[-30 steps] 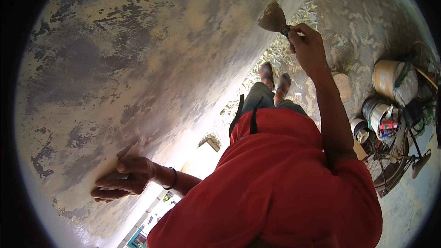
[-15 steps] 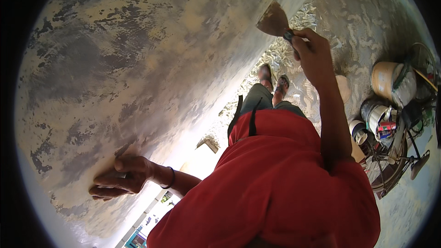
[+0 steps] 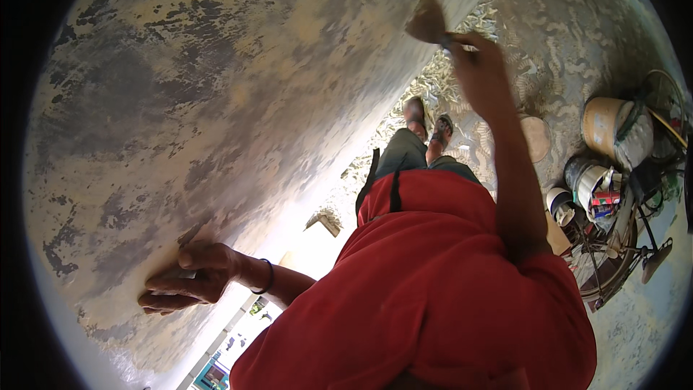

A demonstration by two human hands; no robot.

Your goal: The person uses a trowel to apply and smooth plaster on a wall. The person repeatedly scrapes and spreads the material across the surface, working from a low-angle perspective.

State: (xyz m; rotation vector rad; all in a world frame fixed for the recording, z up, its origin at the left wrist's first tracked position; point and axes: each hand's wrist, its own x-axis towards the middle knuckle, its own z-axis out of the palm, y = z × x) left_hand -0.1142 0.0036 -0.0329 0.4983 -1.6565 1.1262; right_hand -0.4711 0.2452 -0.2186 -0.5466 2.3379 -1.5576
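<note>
My right hand (image 3: 476,65) grips the handle of a wide-bladed scraper (image 3: 427,20), slightly blurred by motion. Its brown, worn blade points up and left over the lower part of the wall; whether it touches the surface I cannot tell. The patchy wall (image 3: 216,101) is cream and grey, with dark flaked spots. Low on the left, my left hand (image 3: 191,279) rests against that wall with fingers stretched and thumb apart. A pale patch shows between its thumb and fingers, and a dark band circles the wrist.
Pale scraps or flakes (image 3: 433,76) litter the floor along the wall's foot, around my feet. At right stand a tan bucket (image 3: 600,124), a white container (image 3: 595,186) holding assorted items, and a bicycle wheel (image 3: 613,274). A round, flat tan thing (image 3: 535,139) lies on the patterned floor.
My right hand and the scraper have shifted slightly up and left, and the blade has tilted. My left hand keeps its place on the wall.
</note>
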